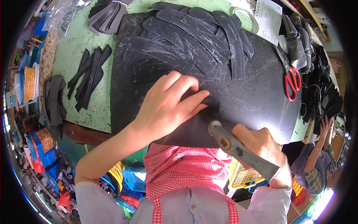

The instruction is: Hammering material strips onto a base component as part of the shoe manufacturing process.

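Observation:
My right hand [261, 145] is wrapped round the handle of a hammer, most of which its head hides. The hammer's grey metal head [248, 156] has a round face towards my left hand and a flat wedge end towards my body. My left hand [171, 99] rests low over the black mat [261, 112], fingers bent and pressed together. What they hold is hidden; a dark patch beside the fingertips may be a black strip or shadow. Just beyond the left hand lies a heap of dusty black strips [186, 41].
Red-handled scissors [292, 82] and a paper sheet [267, 18] lie at the right. More black strips [89, 76] lie on the green table [74, 59] at the left, with a tied bundle [108, 16] behind. Plastic baskets [134, 179] stand below. Another person's hands [325, 128] show far right.

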A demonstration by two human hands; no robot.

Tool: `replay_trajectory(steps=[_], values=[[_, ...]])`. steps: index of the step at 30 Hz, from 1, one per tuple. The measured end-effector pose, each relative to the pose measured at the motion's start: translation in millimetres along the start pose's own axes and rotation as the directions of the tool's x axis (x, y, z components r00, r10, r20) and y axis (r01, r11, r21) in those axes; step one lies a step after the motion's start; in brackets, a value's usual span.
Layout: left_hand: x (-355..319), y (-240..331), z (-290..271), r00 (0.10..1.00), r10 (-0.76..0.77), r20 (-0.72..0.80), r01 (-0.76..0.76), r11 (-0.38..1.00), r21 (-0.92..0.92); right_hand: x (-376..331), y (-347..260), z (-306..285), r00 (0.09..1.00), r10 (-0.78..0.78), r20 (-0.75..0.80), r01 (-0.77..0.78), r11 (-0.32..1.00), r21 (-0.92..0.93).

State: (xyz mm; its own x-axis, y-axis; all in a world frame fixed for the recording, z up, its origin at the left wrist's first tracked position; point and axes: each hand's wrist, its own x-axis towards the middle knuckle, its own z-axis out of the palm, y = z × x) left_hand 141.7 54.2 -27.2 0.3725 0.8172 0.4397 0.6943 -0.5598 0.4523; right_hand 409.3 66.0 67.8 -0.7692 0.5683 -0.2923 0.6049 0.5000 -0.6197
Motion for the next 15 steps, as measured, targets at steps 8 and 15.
replay_trajectory(steps=[8,15], values=[[19.0,-7.6,8.2,0.96,-0.276,-0.053,0.214,0.841,-0.498,29.2,5.1,11.2,0.972,0.165,-0.168,-0.126,0.967,0.222],[13.5,-0.1,-77.2,0.994,0.104,0.014,-0.097,0.961,-0.26,27.1,20.1,17.2,0.974,0.124,-0.189,-0.064,0.953,0.296]])
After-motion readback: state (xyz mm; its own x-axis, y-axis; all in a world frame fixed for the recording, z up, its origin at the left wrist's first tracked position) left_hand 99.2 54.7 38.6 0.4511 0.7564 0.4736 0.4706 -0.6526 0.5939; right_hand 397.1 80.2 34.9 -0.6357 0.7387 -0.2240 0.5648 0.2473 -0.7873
